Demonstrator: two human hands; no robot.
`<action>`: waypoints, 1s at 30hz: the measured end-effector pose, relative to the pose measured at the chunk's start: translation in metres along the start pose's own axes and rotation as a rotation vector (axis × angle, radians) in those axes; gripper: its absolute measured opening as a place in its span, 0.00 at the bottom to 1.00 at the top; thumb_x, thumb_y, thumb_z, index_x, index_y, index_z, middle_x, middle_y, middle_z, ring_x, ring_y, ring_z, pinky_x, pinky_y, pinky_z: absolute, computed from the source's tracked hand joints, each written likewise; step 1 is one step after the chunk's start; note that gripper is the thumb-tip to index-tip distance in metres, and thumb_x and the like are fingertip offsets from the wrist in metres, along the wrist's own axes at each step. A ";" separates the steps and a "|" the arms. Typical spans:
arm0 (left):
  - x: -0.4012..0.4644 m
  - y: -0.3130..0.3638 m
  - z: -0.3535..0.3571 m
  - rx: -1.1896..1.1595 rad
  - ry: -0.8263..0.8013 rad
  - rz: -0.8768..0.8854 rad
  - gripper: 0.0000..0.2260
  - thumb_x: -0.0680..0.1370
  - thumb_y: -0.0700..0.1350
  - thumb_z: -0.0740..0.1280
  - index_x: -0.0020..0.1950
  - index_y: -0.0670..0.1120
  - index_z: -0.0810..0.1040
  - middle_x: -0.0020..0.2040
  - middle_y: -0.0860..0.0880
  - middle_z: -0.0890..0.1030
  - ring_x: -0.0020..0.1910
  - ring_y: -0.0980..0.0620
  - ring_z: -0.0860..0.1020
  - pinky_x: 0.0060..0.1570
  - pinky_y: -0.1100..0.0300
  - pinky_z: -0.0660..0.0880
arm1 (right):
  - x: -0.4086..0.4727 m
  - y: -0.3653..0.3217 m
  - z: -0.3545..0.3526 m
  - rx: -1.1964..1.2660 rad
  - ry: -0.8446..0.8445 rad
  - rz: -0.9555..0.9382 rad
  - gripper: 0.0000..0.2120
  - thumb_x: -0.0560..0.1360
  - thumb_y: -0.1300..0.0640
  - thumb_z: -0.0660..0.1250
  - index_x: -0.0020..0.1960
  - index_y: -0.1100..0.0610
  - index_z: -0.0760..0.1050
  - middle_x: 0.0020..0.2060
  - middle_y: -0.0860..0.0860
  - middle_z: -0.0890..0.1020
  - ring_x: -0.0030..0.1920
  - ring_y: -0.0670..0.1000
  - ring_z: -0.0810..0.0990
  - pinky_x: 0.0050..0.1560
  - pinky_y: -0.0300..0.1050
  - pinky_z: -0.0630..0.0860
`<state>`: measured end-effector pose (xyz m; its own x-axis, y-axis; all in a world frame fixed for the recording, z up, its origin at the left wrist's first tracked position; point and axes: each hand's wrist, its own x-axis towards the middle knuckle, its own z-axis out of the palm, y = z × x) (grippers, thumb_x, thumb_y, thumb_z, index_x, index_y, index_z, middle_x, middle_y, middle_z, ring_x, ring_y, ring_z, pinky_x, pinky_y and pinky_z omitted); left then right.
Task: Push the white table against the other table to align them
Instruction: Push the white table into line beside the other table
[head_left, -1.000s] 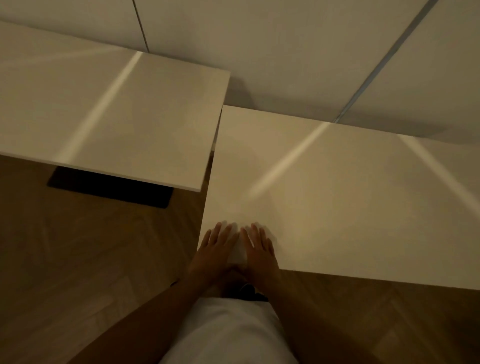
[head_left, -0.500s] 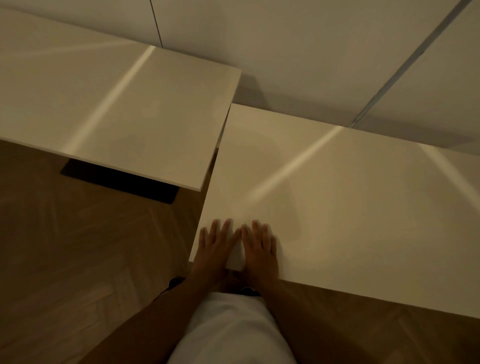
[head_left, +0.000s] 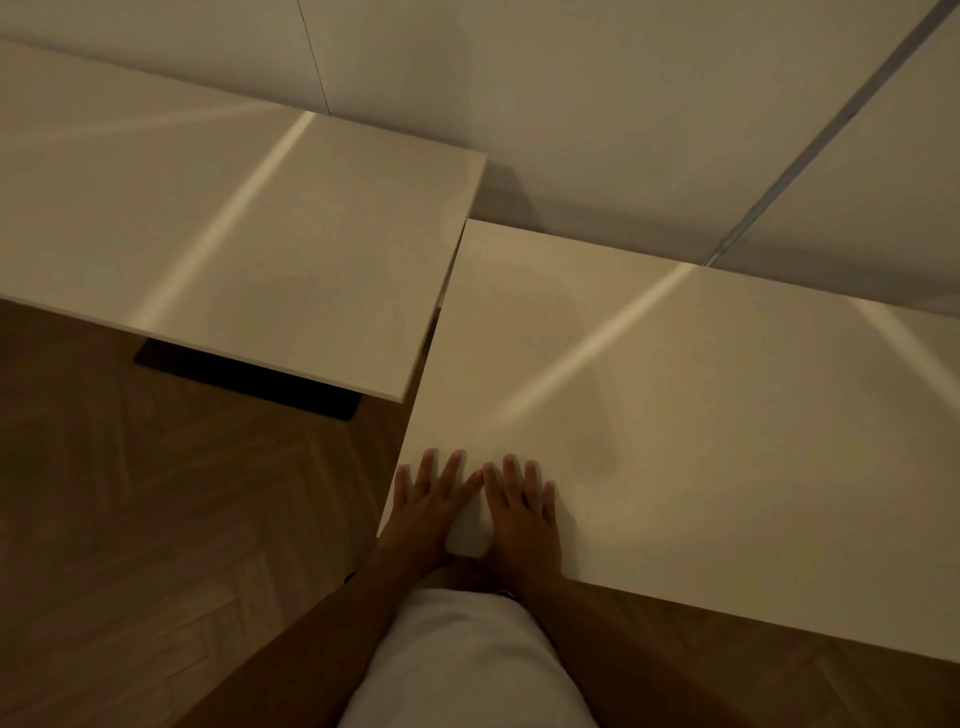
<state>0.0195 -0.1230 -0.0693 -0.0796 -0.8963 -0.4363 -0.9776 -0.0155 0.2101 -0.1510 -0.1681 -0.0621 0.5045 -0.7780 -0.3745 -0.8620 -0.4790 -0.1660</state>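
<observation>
Both hands flat, fingers straight: left hand (head_left: 423, 512), right hand (head_left: 522, 514) press white table (head_left: 701, 415) near corner; other table (head_left: 234, 234) just beside, offset.

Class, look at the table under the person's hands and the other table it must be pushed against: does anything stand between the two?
Nothing visible does. Both hands, left hand and right hand, lie flat on the white table at its near corner. Between it and the other table only a narrow gap shows, with bare wooden floor beneath.

Single head-worn view only. Looks forward and steeply down, close above near-left corner of white table (head_left: 701, 441); takes in other table (head_left: 234, 234), wall (head_left: 597, 104) beyond, floor (head_left: 156, 519) at left.
</observation>
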 end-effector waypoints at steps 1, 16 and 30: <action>0.001 -0.001 -0.001 -0.005 -0.003 0.002 0.56 0.68 0.58 0.74 0.79 0.59 0.34 0.81 0.47 0.33 0.77 0.35 0.31 0.72 0.30 0.38 | 0.001 0.000 -0.001 0.008 0.004 -0.001 0.58 0.66 0.24 0.64 0.83 0.51 0.42 0.81 0.54 0.38 0.79 0.62 0.31 0.78 0.64 0.36; 0.026 -0.022 -0.021 -0.009 -0.010 0.018 0.54 0.70 0.54 0.74 0.79 0.61 0.33 0.80 0.48 0.32 0.76 0.36 0.29 0.73 0.32 0.37 | 0.028 -0.009 -0.017 0.004 -0.026 0.011 0.55 0.70 0.25 0.62 0.83 0.54 0.42 0.81 0.55 0.39 0.78 0.64 0.31 0.77 0.63 0.32; 0.049 -0.042 -0.033 0.021 0.024 0.048 0.56 0.68 0.56 0.75 0.79 0.60 0.33 0.81 0.48 0.33 0.77 0.36 0.32 0.74 0.32 0.40 | 0.057 -0.016 -0.026 0.007 -0.033 0.026 0.57 0.69 0.26 0.64 0.82 0.54 0.40 0.81 0.56 0.37 0.77 0.66 0.29 0.76 0.65 0.30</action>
<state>0.0634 -0.1808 -0.0702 -0.1218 -0.9061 -0.4052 -0.9767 0.0368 0.2114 -0.1071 -0.2154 -0.0573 0.4798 -0.7765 -0.4085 -0.8753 -0.4558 -0.1616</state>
